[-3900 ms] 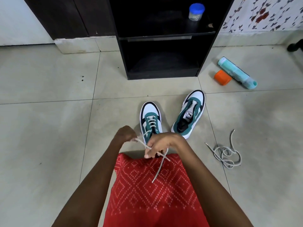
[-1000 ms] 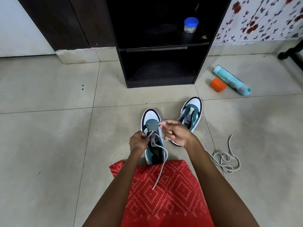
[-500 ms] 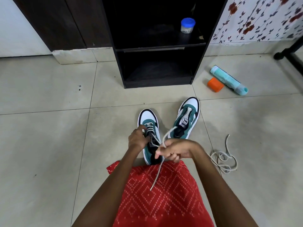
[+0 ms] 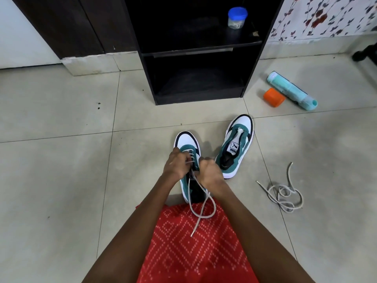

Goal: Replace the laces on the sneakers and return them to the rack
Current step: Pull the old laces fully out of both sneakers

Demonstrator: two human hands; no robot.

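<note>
Two white and teal sneakers stand on the tiled floor. The left sneaker (image 4: 186, 142) is partly laced with a grey lace (image 4: 201, 209) whose loose ends trail over my red-patterned lap. My left hand (image 4: 177, 163) pinches the lace at the eyelets. My right hand (image 4: 210, 170) is curled over the same shoe's opening, its fingertips hidden. The right sneaker (image 4: 236, 146) lies unlaced a little farther right. A second grey lace (image 4: 283, 194) lies tangled on the floor at the right.
A black shoe rack (image 4: 195, 52) stands straight ahead, with a blue-lidded jar (image 4: 236, 17) on its upper shelf. An orange cap (image 4: 273, 97) and a teal bottle (image 4: 291, 90) lie on the floor to its right. Dark furniture stands at the back left.
My right hand has moved back in against my left hand over the left sneaker. The lace's loose ends now cross in a loop on my lap.
</note>
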